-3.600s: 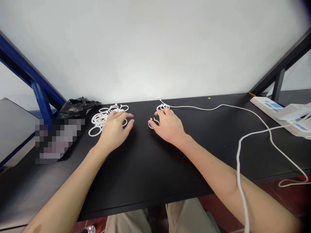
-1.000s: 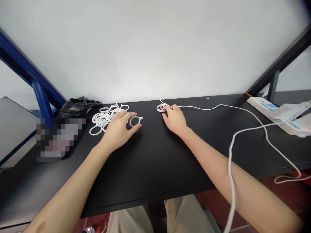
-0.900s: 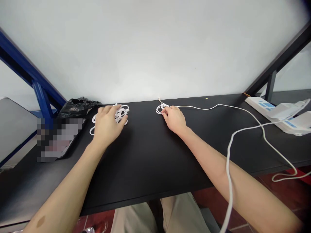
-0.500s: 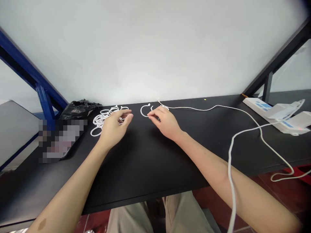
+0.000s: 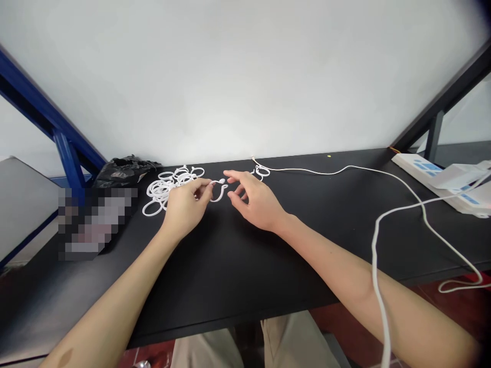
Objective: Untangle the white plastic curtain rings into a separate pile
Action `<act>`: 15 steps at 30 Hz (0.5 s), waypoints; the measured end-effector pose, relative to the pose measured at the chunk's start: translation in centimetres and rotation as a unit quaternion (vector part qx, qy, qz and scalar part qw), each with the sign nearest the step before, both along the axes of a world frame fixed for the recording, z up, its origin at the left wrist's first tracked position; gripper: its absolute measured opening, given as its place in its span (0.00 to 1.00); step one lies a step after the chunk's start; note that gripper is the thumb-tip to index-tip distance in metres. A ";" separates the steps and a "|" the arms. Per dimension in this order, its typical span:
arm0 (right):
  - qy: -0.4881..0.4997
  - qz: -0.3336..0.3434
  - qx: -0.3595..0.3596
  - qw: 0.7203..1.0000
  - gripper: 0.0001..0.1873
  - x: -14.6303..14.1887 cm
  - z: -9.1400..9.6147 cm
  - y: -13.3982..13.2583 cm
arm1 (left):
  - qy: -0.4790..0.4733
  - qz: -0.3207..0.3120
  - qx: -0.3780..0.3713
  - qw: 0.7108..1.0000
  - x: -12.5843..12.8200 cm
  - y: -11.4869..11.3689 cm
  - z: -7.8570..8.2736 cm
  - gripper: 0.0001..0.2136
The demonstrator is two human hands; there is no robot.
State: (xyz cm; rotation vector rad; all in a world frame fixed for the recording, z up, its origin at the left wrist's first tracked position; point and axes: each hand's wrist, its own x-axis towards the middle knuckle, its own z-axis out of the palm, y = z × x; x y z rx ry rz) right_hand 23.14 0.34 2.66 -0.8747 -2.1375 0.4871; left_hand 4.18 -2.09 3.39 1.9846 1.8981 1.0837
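Note:
A heap of white plastic rings (image 5: 166, 186) lies at the back left of the black table (image 5: 238, 266). My left hand (image 5: 184, 204) pinches one open white ring (image 5: 219, 193) between thumb and fingers, just right of the heap. Spread and holding nothing, my right hand (image 5: 255, 202) hovers a little to the right of that ring. Behind it, a few rings (image 5: 262, 171) sit on the end of a white cord (image 5: 345, 169).
The white cord trails right across the table and over my right forearm to the floor. A crumpled black bag (image 5: 120, 169) sits behind the heap, a blurred flat object (image 5: 94, 220) to its left. White boxes (image 5: 452, 184) lie at the far right. Blue frame (image 5: 65, 153) stands left.
My right hand left the rings on the cord end and carried an open ring leftward. My left hand has taken hold of it near the heap, and my right hand's fingers have spread.

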 end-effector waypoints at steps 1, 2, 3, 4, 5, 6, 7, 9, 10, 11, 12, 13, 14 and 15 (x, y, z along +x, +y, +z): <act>-0.002 0.011 0.000 1.000 0.21 0.0 -0.1 0.0 | 0.016 -0.007 0.007 1.000 0.0 0.0 -0.1 0.14; -0.003 0.019 0.000 1.000 0.19 -0.1 -0.2 0.0 | 0.033 -0.015 0.015 0.999 0.0 0.0 -0.2 0.14; -0.003 0.024 -0.001 1.000 0.17 -0.1 -0.3 0.1 | 0.048 -0.024 0.021 0.998 0.0 0.0 -0.3 0.14; -0.002 0.027 -0.004 1.000 0.16 -0.1 -0.4 0.1 | 0.057 -0.031 0.025 0.998 0.0 0.0 -0.4 0.14; 0.002 0.031 -0.009 0.999 0.15 -0.2 -0.5 0.1 | 0.062 -0.037 0.026 0.997 -0.1 0.0 -0.4 0.14; 0.007 0.033 -0.015 0.999 0.15 -0.2 -0.6 0.2 | 0.064 -0.039 0.025 0.997 -0.1 0.0 -0.5 0.14; 0.014 0.035 -0.021 0.999 0.15 -0.3 -0.6 0.2 | 0.064 -0.040 0.024 0.997 -0.1 0.0 -0.5 0.14; 0.023 0.033 -0.027 0.999 0.14 -0.3 -0.6 0.2 | 0.063 -0.046 0.025 0.997 -0.1 0.0 -0.4 0.14; 0.025 0.030 -0.027 0.999 0.13 -0.4 -0.6 0.2 | 0.062 -0.052 0.030 0.996 -0.1 -0.1 -0.3 0.15; 0.026 0.026 -0.026 0.999 0.13 -0.4 -0.6 0.2 | 0.060 -0.062 0.035 0.996 -0.1 -0.1 -0.3 0.15; 0.026 0.022 -0.025 0.999 0.12 -0.4 -0.6 0.2 | 0.058 -0.075 0.038 0.995 -0.1 -0.2 -0.2 0.16; 0.027 0.019 -0.024 0.999 0.12 -0.4 -0.6 0.3 | 0.055 -0.090 0.038 0.994 -0.1 -0.2 -0.1 0.17; 0.030 0.017 -0.024 0.999 0.11 -0.4 -0.6 0.3 | 0.054 -0.106 0.037 0.992 -0.1 -0.3 -0.1 0.17; 0.033 0.016 -0.025 0.999 0.11 -0.5 -0.7 0.4 | 0.055 -0.122 0.037 0.990 -0.1 -0.3 -0.1 0.18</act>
